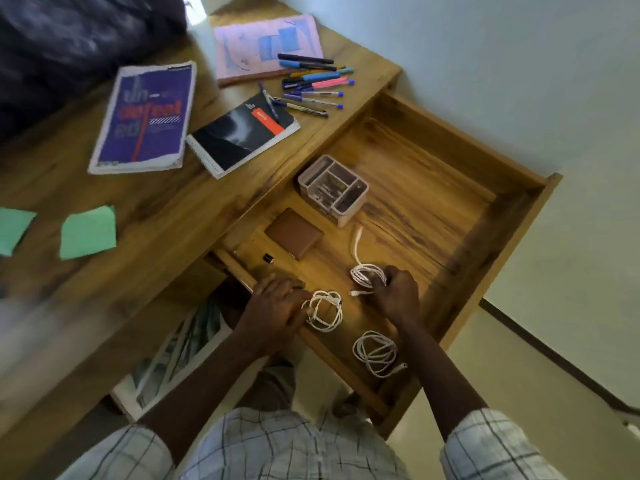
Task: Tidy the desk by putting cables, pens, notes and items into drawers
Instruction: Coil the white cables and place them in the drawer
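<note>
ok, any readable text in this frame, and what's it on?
"un-", "defeat", "ed": large blurred letters on the purple-covered book; its small print is unreadable.
Orange label on the black spiral notebook: too blurred to read.
Pink patterned notebook, loose coloured pens: no legible text.

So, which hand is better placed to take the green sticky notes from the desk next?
Left, probably. The green sticky notes lie on the desktop left of the drawer, nearer the left hand. The right hand is further away and grips a coiled white cable.
</note>
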